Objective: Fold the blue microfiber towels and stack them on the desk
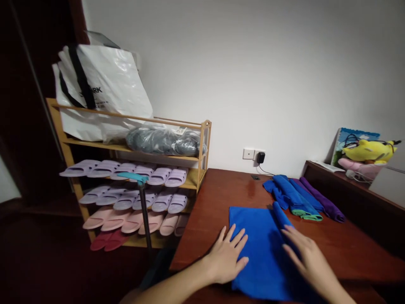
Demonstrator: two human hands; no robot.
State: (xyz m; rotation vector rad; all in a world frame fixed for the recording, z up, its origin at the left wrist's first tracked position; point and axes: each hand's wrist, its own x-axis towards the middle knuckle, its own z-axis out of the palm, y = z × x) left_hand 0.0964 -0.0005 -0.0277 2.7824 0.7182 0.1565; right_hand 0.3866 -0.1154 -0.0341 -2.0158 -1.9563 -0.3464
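Observation:
A blue towel (257, 249) lies spread on the brown desk, with its right edge turned into a roll (281, 216). My left hand (226, 255) rests flat on the towel's left part, fingers spread, and holds nothing. Over the near part of the roll is my right hand (305, 253), its fingers stretched out and its thumb apart. The palm side of that hand is hidden, but no grip on the roll shows. Behind the towel, to the right, lie rolled blue towels (286, 194), some with a green edge, beside a purple rolled towel (322, 200).
The desk (215, 211) stands against a white wall with a black plug (260, 158) and its cord. A raised ledge at right bears a yellow plush toy (368, 151). Left of the desk, a wooden rack (202, 160) holds slippers and a white bag (107, 84); a teal-topped pole (144, 202) stands before it.

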